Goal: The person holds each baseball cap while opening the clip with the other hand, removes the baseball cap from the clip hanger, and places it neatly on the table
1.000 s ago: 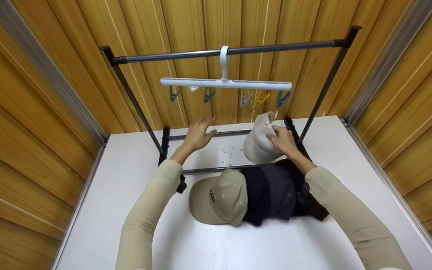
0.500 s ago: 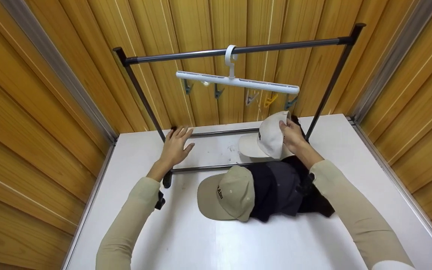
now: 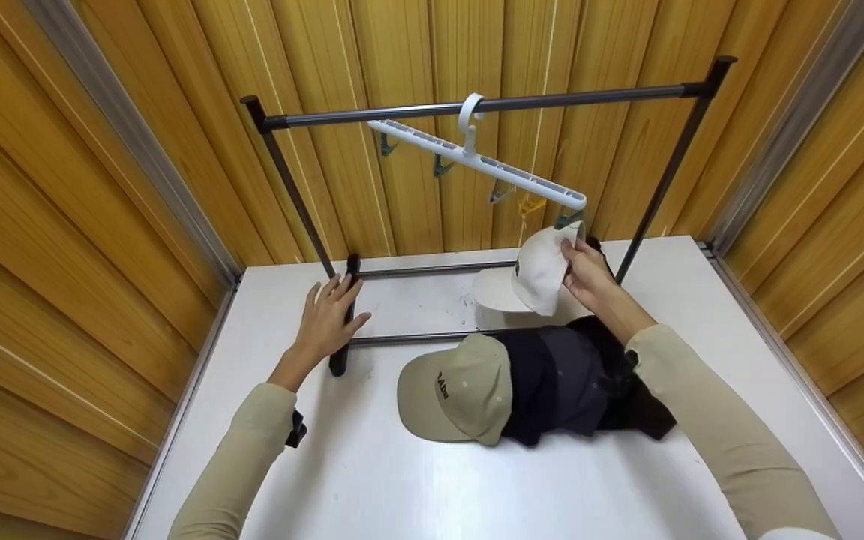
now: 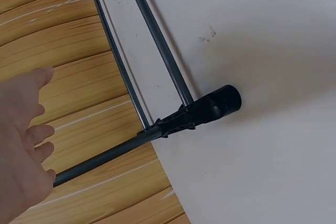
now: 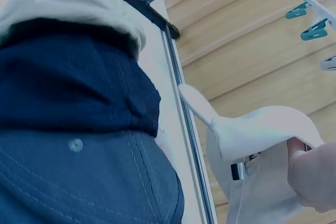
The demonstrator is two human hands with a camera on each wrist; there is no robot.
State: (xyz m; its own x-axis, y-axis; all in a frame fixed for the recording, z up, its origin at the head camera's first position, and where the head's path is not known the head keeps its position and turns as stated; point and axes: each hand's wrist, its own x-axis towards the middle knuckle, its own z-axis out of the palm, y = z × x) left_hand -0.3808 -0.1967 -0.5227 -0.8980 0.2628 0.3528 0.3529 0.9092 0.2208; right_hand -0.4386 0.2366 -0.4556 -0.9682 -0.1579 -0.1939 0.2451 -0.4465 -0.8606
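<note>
In the head view my right hand (image 3: pixel 589 277) pinches the edge of a white cap (image 3: pixel 541 270), its brim pointing left. The right wrist view shows a metal buckle (image 5: pixel 239 170) on this cap's strap. Just above the cap's edge hangs a dark green clip (image 3: pixel 568 220), at the right end of a white clip hanger (image 3: pixel 507 172); I cannot tell whether the clip grips the cap. My left hand (image 3: pixel 323 319) holds nothing, its fingers spread near the rack's left foot (image 3: pixel 338 360). In the left wrist view the left hand (image 4: pixel 23 140) is beside the dark post.
A dark metal rack (image 3: pixel 582 99) carries the hanger on its top bar. In front, on the white table (image 3: pixel 417 495), lies a row of caps: a beige cap (image 3: pixel 469 390), then navy (image 3: pixel 526 390) and darker ones. Wood-patterned walls (image 3: pixel 87 187) surround the table.
My left hand has moved left and down, away from the middle. My right hand has turned the white cap, so its brim points left. The hanger has swung, its right end now lower.
</note>
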